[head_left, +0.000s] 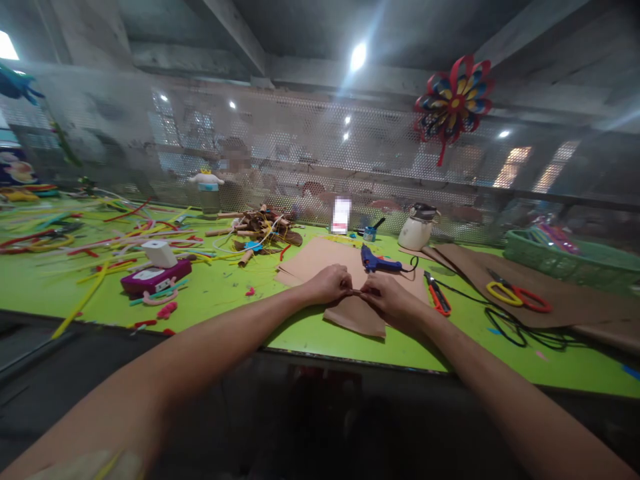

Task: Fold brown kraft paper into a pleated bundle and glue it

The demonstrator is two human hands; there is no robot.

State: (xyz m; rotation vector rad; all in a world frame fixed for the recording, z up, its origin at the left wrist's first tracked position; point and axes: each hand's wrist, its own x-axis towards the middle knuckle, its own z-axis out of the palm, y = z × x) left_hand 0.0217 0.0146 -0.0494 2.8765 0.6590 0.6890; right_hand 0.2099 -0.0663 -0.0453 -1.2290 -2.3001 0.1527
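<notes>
Nearest us, our L forearm (190,363) & R forearm (500,383) slant in from the bottom corners over the near edge of the green table (295,333). Our L hand (330,283) and R hand (390,295) meet nr the middle, fingertips of both pinching the far edge of a brown paper piece (356,317). That gripped edge looks narrow & rolled, long axis approx. L–R btwn the hands; the loose part flares toward us, its wider edge slanting down a bit to the R. A strip of green tabletop runs btwn that edge & the table's edge, giving some room our side; R side is tighter, w/ the R forearm alongside & a utility knife (438,295) beyond it. Just past our hands: brown sheets (320,257), w/ a blue glue gun (383,263) on top. Farther back, a pale jug (417,230) stands nr the mesh screen (300,140).
</notes>
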